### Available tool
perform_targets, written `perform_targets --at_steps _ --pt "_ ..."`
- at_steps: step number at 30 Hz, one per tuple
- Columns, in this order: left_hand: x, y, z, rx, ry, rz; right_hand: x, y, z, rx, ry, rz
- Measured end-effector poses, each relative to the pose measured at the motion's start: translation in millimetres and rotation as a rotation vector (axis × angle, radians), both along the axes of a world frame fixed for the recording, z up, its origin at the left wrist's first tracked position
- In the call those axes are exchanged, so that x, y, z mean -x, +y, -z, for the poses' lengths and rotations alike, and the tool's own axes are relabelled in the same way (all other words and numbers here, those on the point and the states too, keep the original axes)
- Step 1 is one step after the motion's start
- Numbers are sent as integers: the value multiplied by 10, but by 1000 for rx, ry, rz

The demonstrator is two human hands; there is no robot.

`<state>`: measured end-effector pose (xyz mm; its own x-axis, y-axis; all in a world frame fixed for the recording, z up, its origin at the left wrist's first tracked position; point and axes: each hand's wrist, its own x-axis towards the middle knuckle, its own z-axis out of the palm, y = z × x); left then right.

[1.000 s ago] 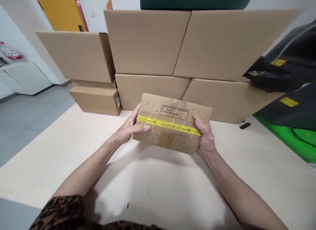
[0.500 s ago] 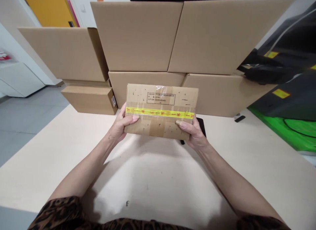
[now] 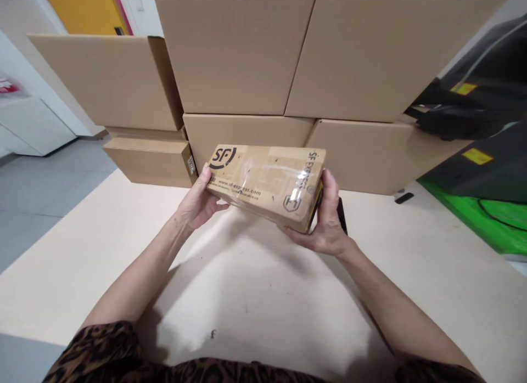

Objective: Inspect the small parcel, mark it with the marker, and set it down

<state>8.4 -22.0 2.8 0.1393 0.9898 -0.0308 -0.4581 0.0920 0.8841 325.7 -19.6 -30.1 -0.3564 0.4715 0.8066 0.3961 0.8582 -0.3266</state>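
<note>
The right hand [image 3: 330,232] partly hides a black object [image 3: 342,217], seemingly flat.

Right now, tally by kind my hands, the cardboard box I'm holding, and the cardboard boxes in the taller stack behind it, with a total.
Hands: 2 (left hand, right hand)
Held box: 1
Stacked boxes: 4 (upper-left box, upper-right box, lower-left box, lower-right box)
Total: 7

"SF" logo [image 3: 223,156], "www.sf-express.com" [image 3: 239,188], "SF EXPRESS" [image 3: 310,172], on small taped carton [image 3: 265,177]
</note>
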Motion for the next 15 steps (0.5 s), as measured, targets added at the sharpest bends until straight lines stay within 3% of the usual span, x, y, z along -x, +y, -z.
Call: perform_targets --at_steps 3,6,10,15 --pt "-15 30 37 30 -49 -31 -11 64 48 -63 -55 6" --pt "-72 39 42 -52 -61 -119 6 102 175 67 42 -69" --pt "-178 -2 52 -245 57 -156 184 19 265 367 457 -160" --pt "-229 -68 158 -476 221 -168 368 -92 71 571 929 -70"
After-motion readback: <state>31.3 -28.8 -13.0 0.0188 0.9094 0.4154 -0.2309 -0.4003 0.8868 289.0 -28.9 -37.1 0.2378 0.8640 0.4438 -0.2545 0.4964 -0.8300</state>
